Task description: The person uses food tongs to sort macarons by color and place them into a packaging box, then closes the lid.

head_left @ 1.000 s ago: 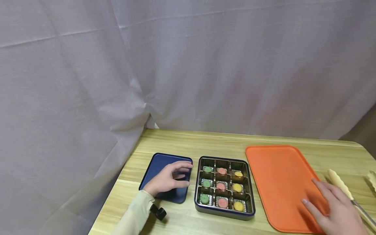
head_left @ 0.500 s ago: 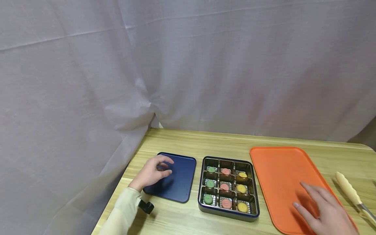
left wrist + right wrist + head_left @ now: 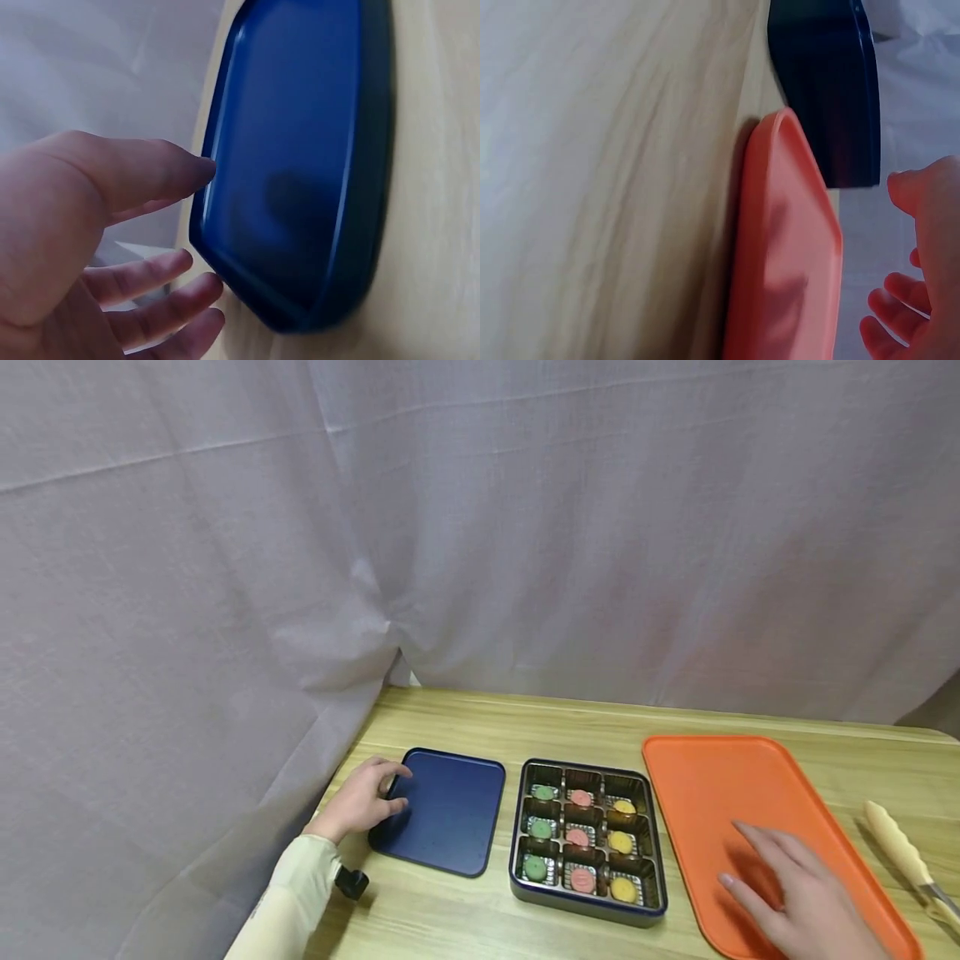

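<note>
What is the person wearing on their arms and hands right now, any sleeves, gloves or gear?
Both hands are bare, with no gloves or rings visible. The left hand comes out of a pale cream long sleeve, with a small black device at the wrist. The right hand shows no sleeve in frame.

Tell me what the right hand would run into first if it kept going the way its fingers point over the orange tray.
The right hand points up-left across the orange tray. On that line it would probably first meet the blue tin of sweets, at its right wall, though the hand's height above the tray is unclear.
</note>
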`<state>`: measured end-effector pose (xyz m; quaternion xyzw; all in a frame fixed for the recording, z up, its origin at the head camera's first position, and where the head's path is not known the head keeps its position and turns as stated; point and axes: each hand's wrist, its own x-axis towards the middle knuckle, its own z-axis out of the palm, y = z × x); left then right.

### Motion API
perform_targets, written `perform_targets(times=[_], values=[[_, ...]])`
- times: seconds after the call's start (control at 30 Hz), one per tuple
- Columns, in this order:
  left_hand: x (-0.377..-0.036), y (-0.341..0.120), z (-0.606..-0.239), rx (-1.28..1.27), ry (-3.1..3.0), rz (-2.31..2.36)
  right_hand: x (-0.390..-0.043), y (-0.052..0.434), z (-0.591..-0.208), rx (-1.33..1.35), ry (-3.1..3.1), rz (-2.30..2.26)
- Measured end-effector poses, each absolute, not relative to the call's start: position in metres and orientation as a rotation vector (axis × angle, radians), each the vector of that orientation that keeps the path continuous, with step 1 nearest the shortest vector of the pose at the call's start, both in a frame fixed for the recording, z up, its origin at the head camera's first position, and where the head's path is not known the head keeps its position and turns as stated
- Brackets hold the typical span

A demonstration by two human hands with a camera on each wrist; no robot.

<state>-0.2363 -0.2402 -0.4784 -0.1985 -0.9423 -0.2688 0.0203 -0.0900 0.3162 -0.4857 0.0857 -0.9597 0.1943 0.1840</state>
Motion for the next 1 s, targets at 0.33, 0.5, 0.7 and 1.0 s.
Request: perform_targets(times=[0.33, 0.5, 0.7, 1.0], values=[[-0.237, -0.252, -0.485, -0.664, -2.977, -0.7, -0.102, 0.28, -0.469, 0.431, -2.625, 0.521], [-0.238, -0.255, -0.486, -0.681, -2.981, -0.699, -0.105, 0.264, -0.464, 0.475, -2.629, 0.528], [-0.242, -0.255, -0.488, -0.713, -2.982, -0.665, -0.107, 0.253, -0.461, 0.529, -2.614, 0.517], [-0.249, -0.254, -0.489, -0.784, -2.982, -0.58, -0.11, 0.242, -0.459, 0.551, -2.614, 0.518]])
